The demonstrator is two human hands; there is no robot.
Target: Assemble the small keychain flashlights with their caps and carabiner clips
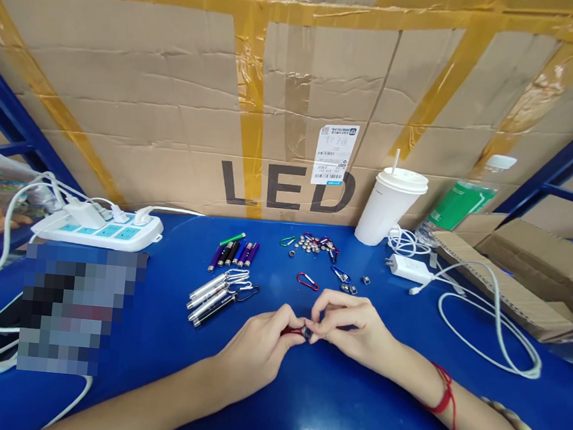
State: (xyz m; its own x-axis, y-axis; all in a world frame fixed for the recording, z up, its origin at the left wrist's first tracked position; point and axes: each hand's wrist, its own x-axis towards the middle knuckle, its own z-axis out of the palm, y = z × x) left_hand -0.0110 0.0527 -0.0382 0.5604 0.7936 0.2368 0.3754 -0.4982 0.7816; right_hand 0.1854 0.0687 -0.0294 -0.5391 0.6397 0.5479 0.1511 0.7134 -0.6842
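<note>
My left hand (pixel 259 346) is closed in a pinch around a small red metal piece (pixel 293 331), most of it hidden by the fingers. At its dark, shiny end, the fingertips of my right hand (pixel 352 324) are pinched together, touching it. Left of my hands lie several silver and black pen-like torches (pixel 216 296) with clips on their ends. Behind them is a row of purple, black and blue tubes (pixel 234 253), a green tube (pixel 233 238) above. A red carabiner (pixel 307 282), a blue carabiner (pixel 340 274) and small metal caps (pixel 348 289) lie beyond my hands.
Small round metal parts (pixel 314 244) are heaped near the large cardboard box (pixel 176 98) at the back. A white cup (pixel 390 207), a bottle (pixel 463 200), a charger with cable (pixel 409 269) and an open carton (pixel 506 281) stand right. A power strip (pixel 129 233) lies left.
</note>
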